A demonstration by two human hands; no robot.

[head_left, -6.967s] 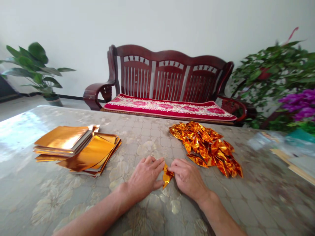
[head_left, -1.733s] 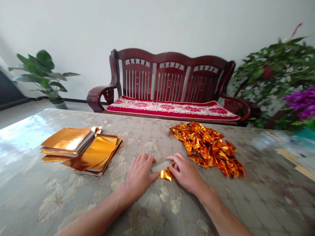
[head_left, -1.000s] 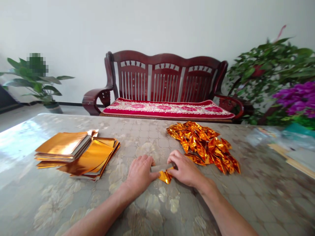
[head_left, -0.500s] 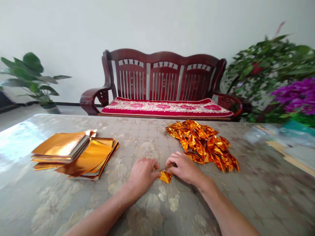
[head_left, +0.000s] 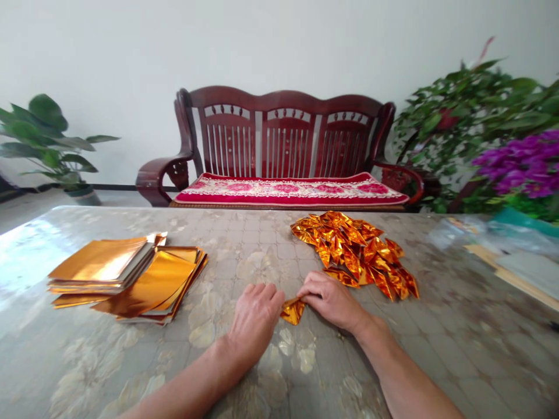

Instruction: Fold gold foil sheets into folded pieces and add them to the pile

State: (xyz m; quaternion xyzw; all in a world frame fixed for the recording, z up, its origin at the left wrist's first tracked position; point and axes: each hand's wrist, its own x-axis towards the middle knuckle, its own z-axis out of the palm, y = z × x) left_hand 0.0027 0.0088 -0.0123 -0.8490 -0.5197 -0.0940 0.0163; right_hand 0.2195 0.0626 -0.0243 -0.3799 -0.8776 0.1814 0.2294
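Observation:
Between my hands is a small folded piece of gold foil paper (head_left: 292, 312), low over the table. My left hand (head_left: 258, 311) is closed on its left end, the fingertips partly hidden behind the knuckles. At the other end my right hand (head_left: 327, 297) pinches a corner between thumb and fingers. Just beyond the right hand lies a heap of folded gold foil pieces (head_left: 349, 244), crumpled and shiny. Flat gold foil sheets (head_left: 105, 262) are stacked to the left, and a second, fanned stack of foil sheets (head_left: 168, 279) overlaps their right side.
The table (head_left: 244, 233) has a patterned, glossy cover. Plastic bags (head_left: 463, 233) and pale flat sheets (head_left: 519, 270) lie at its right. Behind stands a dark red wooden bench (head_left: 286, 139) with a red and white seat cover (head_left: 297, 189). Potted plants (head_left: 50, 145) flank it.
The foil piece now shows more of its gold face, where a thin dark edge ran between my hands before. My left fingers have straightened a little. The whole view has shifted slightly.

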